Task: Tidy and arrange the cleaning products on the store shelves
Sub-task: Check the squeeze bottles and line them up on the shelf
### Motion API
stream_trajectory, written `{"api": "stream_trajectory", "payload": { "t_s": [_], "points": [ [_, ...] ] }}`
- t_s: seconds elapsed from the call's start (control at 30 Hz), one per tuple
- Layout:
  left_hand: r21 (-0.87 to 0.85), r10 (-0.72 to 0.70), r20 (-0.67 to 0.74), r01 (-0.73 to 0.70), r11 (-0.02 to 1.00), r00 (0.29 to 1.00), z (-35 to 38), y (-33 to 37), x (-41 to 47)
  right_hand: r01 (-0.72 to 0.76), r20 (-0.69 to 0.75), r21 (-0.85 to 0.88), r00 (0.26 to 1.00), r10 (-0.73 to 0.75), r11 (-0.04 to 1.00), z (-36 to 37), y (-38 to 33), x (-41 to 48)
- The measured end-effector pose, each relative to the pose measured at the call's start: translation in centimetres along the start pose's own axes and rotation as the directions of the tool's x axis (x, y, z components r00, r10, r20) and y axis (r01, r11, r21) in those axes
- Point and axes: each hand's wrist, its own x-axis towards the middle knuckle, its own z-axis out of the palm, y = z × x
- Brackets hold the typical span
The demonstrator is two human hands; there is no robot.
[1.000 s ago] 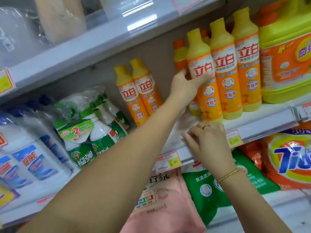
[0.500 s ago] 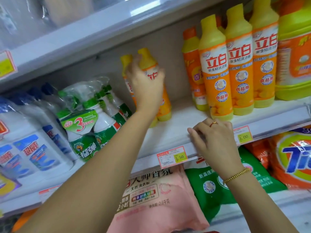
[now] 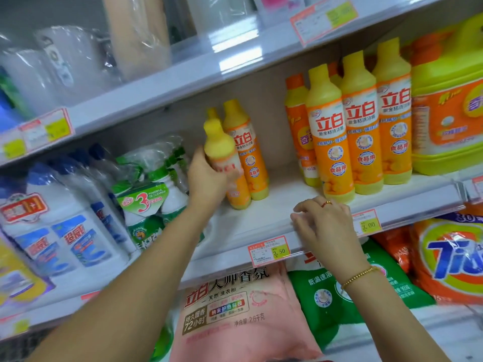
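Note:
My left hand grips a small yellow-and-orange dish soap bottle around its middle, tilted toward me, at the middle shelf's left part. A second small bottle stands upright just right of it, and a third cap shows behind. Further right stands a row of taller yellow bottles. My right hand rests on the front edge of the white shelf, fingers curled over the lip, holding no product.
Wrapped green spray bottles and white-blue bottles crowd the shelf's left. A big orange-yellow jug stands at the far right. Below hang a pink detergent bag, a green bag and an orange bag.
My left hand left the tall bottles, moved left to the small ones, and now holds one pulled forward and tilted. My right hand stayed on the shelf edge.

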Motion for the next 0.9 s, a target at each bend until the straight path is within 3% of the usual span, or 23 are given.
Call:
{"api": "stream_trajectory", "payload": {
  "t_s": [0.1,0.3,0.5,0.6,0.77,0.9],
  "points": [
    [-0.070,0.160,0.064,-0.155,0.985,0.985,-2.7,1.0,-4.8,0.034,0.009,0.238,0.999,-0.037,0.971,-1.1,-1.9,-0.9],
    [0.015,0.309,0.071,-0.311,0.950,0.948,-8.9,5.5,-10.2,0.173,0.082,0.412,0.971,-0.225,0.895,-2.0,-7.6,-1.7],
    [-0.130,0.139,-0.102,-0.152,0.980,0.985,-14.4,8.6,-13.6,0.187,0.152,0.575,0.932,-0.328,0.797,-0.9,-12.8,-3.8],
    [-0.209,0.009,-0.168,-0.045,0.977,0.986,-16.7,8.4,-14.7,0.202,0.110,0.609,0.936,-0.334,0.767,-0.7,-14.3,-5.2],
    [-0.459,-0.250,-0.236,0.119,0.881,0.939,-19.1,5.8,-15.7,0.314,0.007,0.602,0.918,-0.397,0.734,-1.3,-16.1,-6.0],
    [-0.519,-0.325,-0.246,0.159,0.840,0.913,-19.7,4.4,-16.0,0.281,0.030,0.612,0.926,-0.377,0.739,-1.2,-16.7,-6.5]
  ]
}}
